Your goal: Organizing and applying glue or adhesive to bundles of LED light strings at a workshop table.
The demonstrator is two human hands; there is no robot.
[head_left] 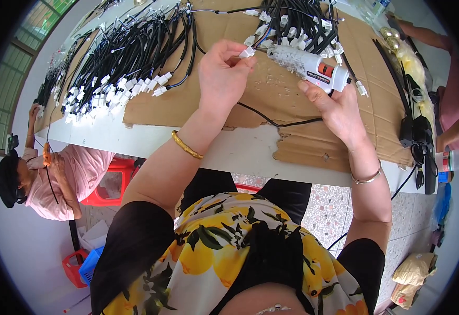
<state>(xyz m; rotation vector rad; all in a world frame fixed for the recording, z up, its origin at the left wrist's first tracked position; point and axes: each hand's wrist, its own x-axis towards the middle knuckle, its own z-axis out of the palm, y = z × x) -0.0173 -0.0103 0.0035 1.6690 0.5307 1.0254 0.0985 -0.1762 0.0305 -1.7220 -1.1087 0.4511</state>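
Note:
My left hand [222, 79] is closed in a pinch on a small white connector [247, 52] at the end of a black cable, above the cardboard. In my right hand [339, 113] is a white hot glue gun [312, 68] with an orange-red patch on its side. Its front end, crusted with clear glue, points left and lies close to the connector. Whether the tip touches the connector, I cannot tell. My right fingers are mostly hidden behind the gun; the thumb shows along its lower side.
Black cables with white connectors [114, 94] lie heaped at left, and another bundle [297, 34] at the far middle. Torn cardboard [313, 147] covers the white table [240, 149]. A power adapter [421, 131] lies at right. People work at the left [56, 178] and right [458, 89].

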